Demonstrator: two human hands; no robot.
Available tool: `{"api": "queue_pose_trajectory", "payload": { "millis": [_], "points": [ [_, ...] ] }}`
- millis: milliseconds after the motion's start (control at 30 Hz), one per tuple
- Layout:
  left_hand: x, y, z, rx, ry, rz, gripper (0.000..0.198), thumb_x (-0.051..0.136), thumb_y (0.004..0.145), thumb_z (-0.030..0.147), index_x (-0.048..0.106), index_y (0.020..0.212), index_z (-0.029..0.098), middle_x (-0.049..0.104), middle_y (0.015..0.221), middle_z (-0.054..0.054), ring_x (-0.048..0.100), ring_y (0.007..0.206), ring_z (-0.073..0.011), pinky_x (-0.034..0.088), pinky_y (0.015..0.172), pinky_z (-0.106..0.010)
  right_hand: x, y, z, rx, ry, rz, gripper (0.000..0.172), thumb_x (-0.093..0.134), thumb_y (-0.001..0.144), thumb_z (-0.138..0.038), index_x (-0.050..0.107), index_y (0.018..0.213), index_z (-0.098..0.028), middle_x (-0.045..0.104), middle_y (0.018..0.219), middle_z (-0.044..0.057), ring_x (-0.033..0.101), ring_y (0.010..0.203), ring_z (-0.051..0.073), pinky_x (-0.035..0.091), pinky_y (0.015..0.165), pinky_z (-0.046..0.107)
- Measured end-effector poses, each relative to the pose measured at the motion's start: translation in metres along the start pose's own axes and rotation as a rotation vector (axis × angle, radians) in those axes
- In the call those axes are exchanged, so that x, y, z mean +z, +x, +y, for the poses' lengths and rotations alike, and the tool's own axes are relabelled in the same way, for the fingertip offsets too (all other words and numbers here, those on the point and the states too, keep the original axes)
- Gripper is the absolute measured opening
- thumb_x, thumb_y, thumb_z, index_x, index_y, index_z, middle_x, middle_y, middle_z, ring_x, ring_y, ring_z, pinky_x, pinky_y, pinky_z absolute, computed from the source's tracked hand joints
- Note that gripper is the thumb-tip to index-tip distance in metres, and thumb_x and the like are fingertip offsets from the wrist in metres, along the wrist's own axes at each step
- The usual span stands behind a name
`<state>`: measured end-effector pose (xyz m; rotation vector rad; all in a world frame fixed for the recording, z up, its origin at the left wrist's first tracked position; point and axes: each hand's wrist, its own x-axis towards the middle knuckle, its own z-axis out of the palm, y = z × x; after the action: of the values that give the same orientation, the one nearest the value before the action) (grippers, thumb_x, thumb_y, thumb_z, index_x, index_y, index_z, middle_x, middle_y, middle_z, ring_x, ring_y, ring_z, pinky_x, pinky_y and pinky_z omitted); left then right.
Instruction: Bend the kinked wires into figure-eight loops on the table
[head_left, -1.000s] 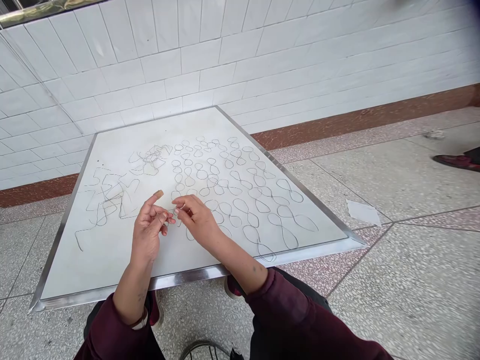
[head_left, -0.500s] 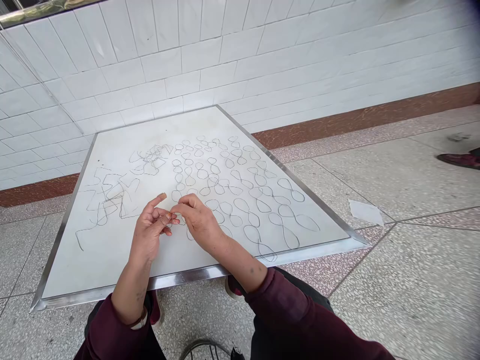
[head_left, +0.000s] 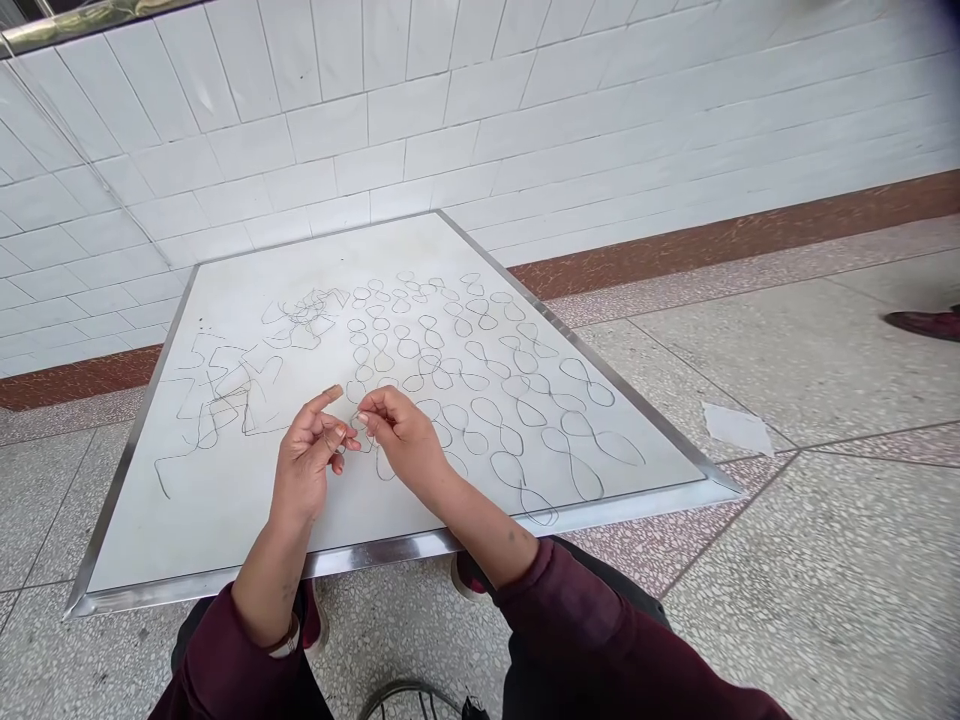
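Over the near part of a white metal-edged board (head_left: 375,530), my left hand (head_left: 304,460) and my right hand (head_left: 411,440) almost meet. The right thumb and forefinger pinch a short stretch of thin wire (head_left: 354,424). Its other side runs to the left thumb and fingers, which are closed on it while the left forefinger points up. Most of this wire is hidden by the fingers. To the right lie several thin wires twisted into figure-eight loops (head_left: 595,433). Bent, unlooped wires (head_left: 246,405) are scattered on the left, with a tangled heap of wire (head_left: 307,312) behind them.
A white tiled wall (head_left: 420,155) rises behind the board. On the speckled floor (head_left: 825,560) at right lies a white sheet of paper (head_left: 737,429). Another person's dark red shoe (head_left: 926,323) shows at the right edge. Part of a round metal stool (head_left: 409,690) shows below.
My hands have drawn slightly apart, and a bit of wire now shows between them. The right fingertips have turned slightly. The loops and bent wires on the board lie as before.
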<state>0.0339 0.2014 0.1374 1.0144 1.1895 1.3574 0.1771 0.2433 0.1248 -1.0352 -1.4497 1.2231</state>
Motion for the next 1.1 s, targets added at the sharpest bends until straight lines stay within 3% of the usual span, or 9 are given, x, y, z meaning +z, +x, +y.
{"api": "queue_pose_trajectory", "payload": {
  "millis": [267,467,633,1100],
  "points": [
    [0.002,0.0,-0.002,-0.001,-0.048,0.002,0.05,0.073,0.082,0.033,0.061,0.13,0.024,0.061,0.078,0.0,0.064,0.072,-0.0144,0.038,0.049,-0.021,-0.005,0.006,0.006,0.168,0.383,-0.093,0.015,0.07,0.08,-0.034,0.06,0.085,-0.023,0.053,0.073,-0.004,0.047,0.066,0.012,0.038,0.067,0.03],
    [-0.001,0.002,-0.004,0.007,-0.14,0.059,0.048,0.074,0.08,0.031,0.063,0.127,0.025,0.062,0.079,0.0,0.062,0.074,-0.0132,0.041,0.055,-0.021,-0.008,0.004,0.001,0.304,0.51,-0.246,0.031,0.068,0.085,-0.052,0.06,0.085,-0.022,0.058,0.082,-0.001,0.052,0.078,0.014,0.039,0.078,0.032],
    [-0.002,0.002,-0.006,0.039,-0.181,0.056,0.047,0.075,0.08,0.03,0.064,0.126,0.026,0.062,0.08,0.0,0.062,0.076,-0.0126,0.041,0.057,-0.021,-0.01,0.003,0.001,0.411,0.63,-0.32,0.032,0.073,0.082,-0.052,0.062,0.084,-0.022,0.056,0.076,-0.002,0.053,0.079,0.013,0.04,0.08,0.031],
    [-0.001,-0.001,-0.004,0.025,-0.256,-0.017,0.052,0.078,0.078,0.028,0.061,0.128,0.024,0.063,0.075,0.002,0.061,0.068,-0.0114,0.04,0.056,-0.022,-0.018,0.007,-0.002,0.341,0.589,-0.399,0.035,0.08,0.074,-0.05,0.059,0.075,-0.022,0.054,0.069,-0.003,0.048,0.066,0.012,0.04,0.072,0.029]
  ]
}}
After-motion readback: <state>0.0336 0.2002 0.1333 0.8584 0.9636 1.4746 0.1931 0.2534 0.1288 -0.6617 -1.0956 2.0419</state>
